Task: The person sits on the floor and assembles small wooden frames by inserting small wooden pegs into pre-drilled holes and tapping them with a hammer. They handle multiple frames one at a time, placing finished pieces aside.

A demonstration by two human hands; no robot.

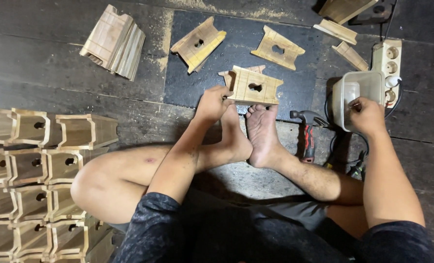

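A dark plank floor [56, 73], dusted with sawdust, carries a black mat [295, 92], scattered wooden pieces [198, 43], stacked wooden boxes [31, 165], a hammer [308, 131], a plastic tub [356, 92] and a power strip [388, 61]

The left hand [212, 103] grips the edge of a small wooden box piece [254, 86] with a keyhole-shaped cutout, propped against the toes of both bare feet [251, 131]. The right hand [368, 117] reaches into a clear plastic tub [360, 85] (contents unclear). A hammer [306, 131] lies between foot and tub; finished boxes [36, 180] stack at left.
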